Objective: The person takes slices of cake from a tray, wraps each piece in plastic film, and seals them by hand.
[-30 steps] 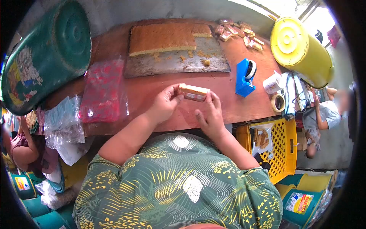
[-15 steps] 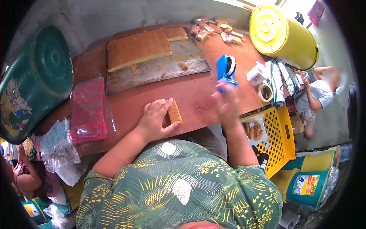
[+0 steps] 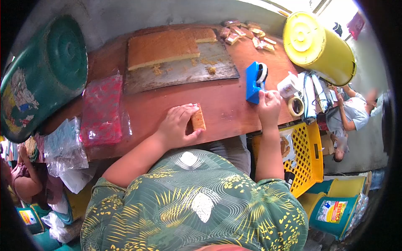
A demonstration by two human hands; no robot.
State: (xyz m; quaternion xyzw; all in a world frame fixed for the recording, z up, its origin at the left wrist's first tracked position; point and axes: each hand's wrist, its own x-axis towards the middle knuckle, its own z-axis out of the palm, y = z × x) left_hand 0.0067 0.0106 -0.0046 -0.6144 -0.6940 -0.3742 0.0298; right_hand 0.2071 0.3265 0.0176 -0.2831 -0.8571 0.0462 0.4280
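Note:
My left hand [image 3: 179, 124] rests on the table with thumb and fingers closed around the ends of a cake slice [image 3: 198, 117], its brown top facing up. My right hand [image 3: 269, 105] is at the near right end of the blue tape dispenser [image 3: 252, 85], thumb and fingertips pinched together at its edge on what looks like the end of the clear tape; the strip itself is barely visible. Beyond my left hand, a large sheet of cake [image 3: 163, 47] with a cut-out corner lies on a dark metal tray [image 3: 176, 80] with crumbs.
Wrapped cake slices [image 3: 247, 33] are piled at the back. Red-printed plastic bags [image 3: 101, 109] lie left beside a green bin [image 3: 63, 58]. A yellow bin [image 3: 316, 44], mug [image 3: 288, 87] and tape roll [image 3: 295, 106] stand right, above a yellow crate [image 3: 307, 163]. Other people sit at both sides.
My right hand has moved right and closed its fingers at the tape dispenser's edge. My left hand keeps its hold on the cake slice. The whole view has shifted slightly.

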